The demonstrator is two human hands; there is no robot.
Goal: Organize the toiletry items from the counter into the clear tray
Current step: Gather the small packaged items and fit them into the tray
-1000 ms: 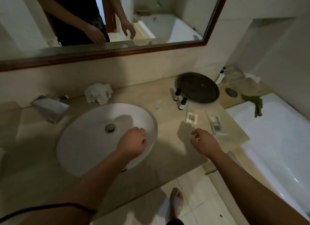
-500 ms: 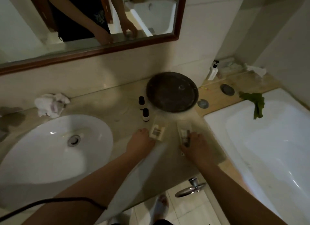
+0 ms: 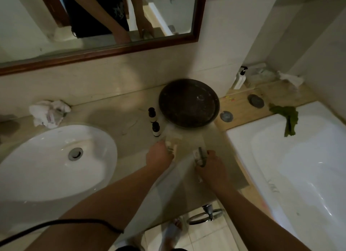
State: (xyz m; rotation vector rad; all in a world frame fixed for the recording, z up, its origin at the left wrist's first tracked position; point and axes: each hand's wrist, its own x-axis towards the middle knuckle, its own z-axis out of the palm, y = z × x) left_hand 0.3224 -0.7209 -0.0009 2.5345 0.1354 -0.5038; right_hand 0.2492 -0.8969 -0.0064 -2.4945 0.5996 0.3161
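Left grip (image 3: 159, 155) closed on a small white packet (image 3: 172, 146) low over the desk (image 3: 112, 117), fingertips pinching its near edge. Right grip (image 3: 211, 164) closed on a clear sachet with a dark item inside (image 3: 200, 154), thumb on top, sachet blurred. Grips near each other, not touching.

Just beyond the left grip: two small dark bottles with pale labels (image 3: 154, 122), upright, one behind the other, close together. Beyond both grips, against the wall: round dark tray (image 3: 189, 103), shallow, nothing visible in it. No clear-walled tray distinguishable; cannot tell whether the dark round one serves.

Left of the left grip: white oval sink (image 3: 56, 162), set in the desk. Farther left and back: crumpled white cloth (image 3: 49, 113).

Right of the right grip: white bathtub (image 3: 299, 157), a green leaf (image 3: 286, 117) draped over its far rim. White pump bottle (image 3: 239, 79) in the far corner, well apart from the right grip.

Mirror (image 3: 104, 16) above, showing arms reflected.
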